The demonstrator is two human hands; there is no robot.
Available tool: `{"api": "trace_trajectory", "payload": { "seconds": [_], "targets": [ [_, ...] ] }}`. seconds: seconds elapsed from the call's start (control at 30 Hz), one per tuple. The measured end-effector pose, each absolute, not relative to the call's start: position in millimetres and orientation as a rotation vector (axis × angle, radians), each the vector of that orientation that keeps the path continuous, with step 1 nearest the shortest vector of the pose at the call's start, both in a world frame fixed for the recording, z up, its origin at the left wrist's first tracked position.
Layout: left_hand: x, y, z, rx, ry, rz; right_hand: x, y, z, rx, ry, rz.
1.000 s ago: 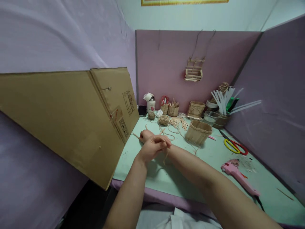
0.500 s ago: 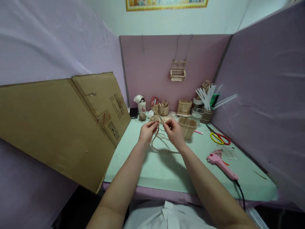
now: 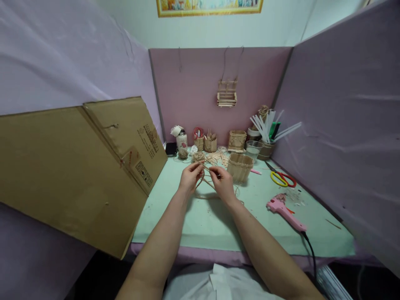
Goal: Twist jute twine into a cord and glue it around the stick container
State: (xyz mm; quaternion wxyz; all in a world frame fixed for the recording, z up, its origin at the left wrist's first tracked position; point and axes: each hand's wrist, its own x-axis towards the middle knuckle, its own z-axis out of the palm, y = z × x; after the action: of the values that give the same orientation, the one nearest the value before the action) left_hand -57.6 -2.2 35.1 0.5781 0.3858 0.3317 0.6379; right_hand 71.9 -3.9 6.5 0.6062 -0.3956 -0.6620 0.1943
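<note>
Both hands are raised over the table, pinching a tan twine cord [image 3: 203, 196] that loops down between them onto the tabletop. My left hand [image 3: 190, 177] is closed on the cord with thumb and fingertips. A short way to its right, my right hand [image 3: 222, 181] pinches another stretch of the same cord. Just beyond the right hand stands a wooden stick basket [image 3: 240, 167], upright and open at the top. Behind the left hand lies a ball of twine [image 3: 198, 156]. The cord ends inside the fingers are too small to make out.
A pink glue gun [image 3: 286, 213] with a black cable lies at right, near scissors [image 3: 283, 178]. Along the back stand a stick holder [image 3: 210, 144], a plastic cup [image 3: 253, 149] and a second basket [image 3: 237, 141]. A large cardboard sheet [image 3: 125, 166] leans at left.
The hands have shifted slightly, the right fingers now drawing a stretch of cord across from the left. The whole view has turned a little to the right.
</note>
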Motion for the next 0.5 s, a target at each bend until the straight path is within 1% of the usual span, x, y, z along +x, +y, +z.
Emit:
{"api": "trace_trajectory", "payload": {
  "seconds": [0.33,0.5],
  "targets": [
    [-55.3,-1.8,34.8,0.952,0.826,1.532,72.5,-7.5,6.3,-0.936,-1.61,0.304],
    [-54.2,0.9,30.5,0.977,0.842,1.545,68.3,-9.3,7.2,-0.938,-1.561,0.45]
  ]
}}
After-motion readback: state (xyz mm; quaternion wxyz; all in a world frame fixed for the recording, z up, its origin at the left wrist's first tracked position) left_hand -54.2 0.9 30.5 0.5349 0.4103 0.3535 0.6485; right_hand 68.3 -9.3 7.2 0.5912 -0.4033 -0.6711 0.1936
